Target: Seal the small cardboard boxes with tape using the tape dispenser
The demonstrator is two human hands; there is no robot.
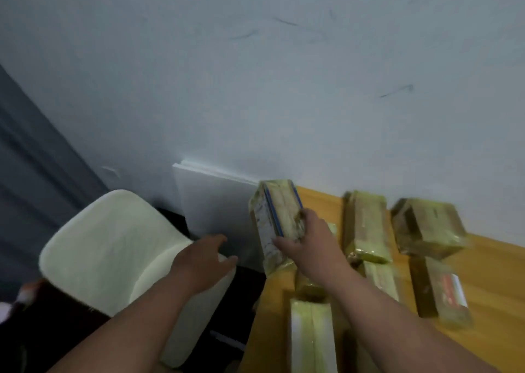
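Note:
My right hand (308, 244) grips a small cardboard box (274, 219) wrapped in yellowish tape, with blue lines on it. The box is tilted and held above the left end of the wooden table (488, 281). My left hand (203, 261) hovers with fingers apart over the cream chair, holding nothing. Several other taped boxes lie on the table: one at the back middle (366, 226), one at the back right (429, 227), one with a red label (439, 290), and one in front (311, 335). No tape dispenser is in view. The picture is blurred by motion.
A cream upholstered chair (113, 247) stands left of the table. A white panel (210, 202) leans against the pale wall (255, 74) behind the table's left end. A dark curtain or door (31, 156) fills the far left.

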